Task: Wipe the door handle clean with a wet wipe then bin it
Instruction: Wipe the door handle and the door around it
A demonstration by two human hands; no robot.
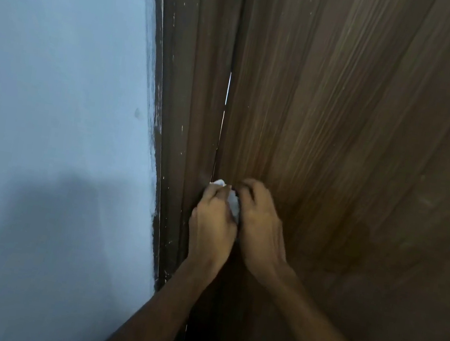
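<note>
Both my hands are pressed together at the left edge of a brown wooden door (pixel 356 132). A crumpled white wet wipe (pixel 233 204) shows between them and pokes out above my left hand (pixel 213 224). My left hand is closed around the wipe. My right hand (pixel 260 229) is curled beside it, fingers bent over the same spot. The door handle is hidden under my hands. The hands are slightly blurred.
A dark brown door frame (pixel 187 105) with white paint flecks runs along the door's left side. A pale blue wall (pixel 54 84) fills the left, with a shadow low down. A thin bright gap shows between door and frame.
</note>
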